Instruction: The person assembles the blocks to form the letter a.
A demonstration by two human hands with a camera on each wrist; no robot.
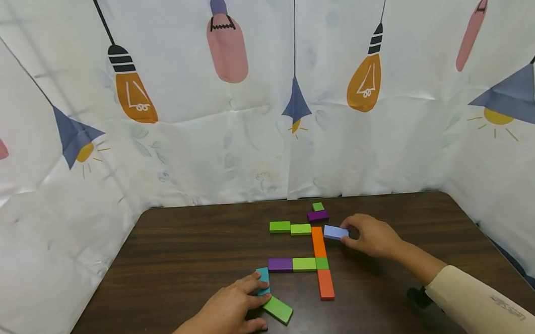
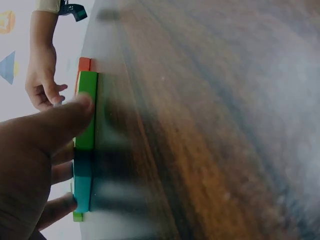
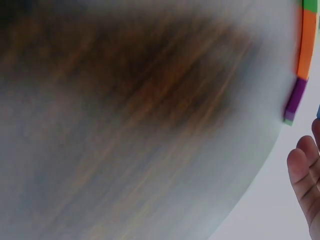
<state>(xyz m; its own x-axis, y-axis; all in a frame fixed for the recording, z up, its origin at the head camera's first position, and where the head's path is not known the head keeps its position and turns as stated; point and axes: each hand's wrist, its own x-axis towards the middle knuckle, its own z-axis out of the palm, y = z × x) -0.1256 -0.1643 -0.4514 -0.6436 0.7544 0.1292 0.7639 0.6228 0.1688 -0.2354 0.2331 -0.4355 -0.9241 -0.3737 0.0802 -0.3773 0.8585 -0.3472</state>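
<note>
My right hand [image 1: 373, 236] pinches the right end of a light blue block [image 1: 335, 232] between thumb and fingers, close to the right of the upper orange block [image 1: 318, 242]. At the lower middle, my left hand [image 1: 225, 310] has its fingers spread, fingertips on the teal block [image 1: 263, 281] and by the green block [image 1: 278, 309], which lies slanted. In the left wrist view the fingers touch the side of the teal block [image 2: 82, 185], the thumb near the green block [image 2: 88, 110]. The right wrist view catches fingers [image 3: 298, 165] beside a sliver of blue block.
A row of purple [image 1: 280, 265], lime [image 1: 304, 265] and small green [image 1: 321, 263] blocks meets the red-orange block [image 1: 325, 285]. Farther back lie two lime blocks [image 1: 280, 227], a dark purple block [image 1: 317, 216] and a small green one [image 1: 318, 206]. A patterned curtain [image 1: 257, 152] hangs behind the table [image 1: 185, 242].
</note>
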